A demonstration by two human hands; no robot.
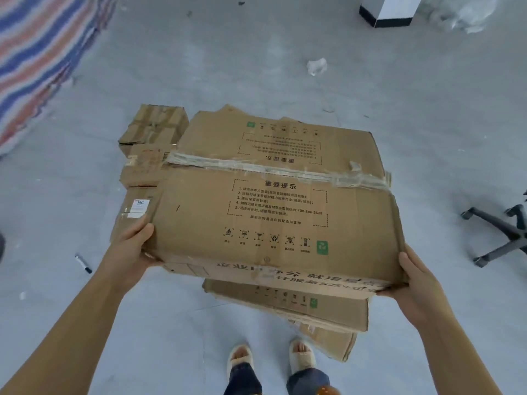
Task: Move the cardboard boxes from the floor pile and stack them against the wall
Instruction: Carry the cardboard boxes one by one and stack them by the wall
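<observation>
You hold a large flattened cardboard box (279, 206) in front of you, printed face up, a strip of crumpled clear tape (273, 168) running across its middle and a row of handling symbols with a green recycling mark near the edge closest to you. Your left hand (129, 249) grips the box's near left corner, thumb lying on top and the fingers hidden underneath. Your right hand (413, 277) grips the near right corner the same way, thumb along the top edge, fingers wrapped under and out of sight. The box sits tilted, its far edge lower than the near one, above the floor pile (288, 306) of more flattened boxes, whose near edges show just under it, close to your slippered feet (271, 357). At the far left of the held box, smaller taped cartons (154, 126) lie stacked on the grey floor (199, 67); whether the held box touches them cannot be told. A black marker pen (83, 263) lies on the floor beside your left forearm. To the right stands the base of an office chair (502, 235). Further off, a crumpled scrap of plastic (316, 66) lies on the floor, a striped tarp (37, 58) covers the far left corner, and a white pillar (390, 10) with a black foot rises at the far right.
</observation>
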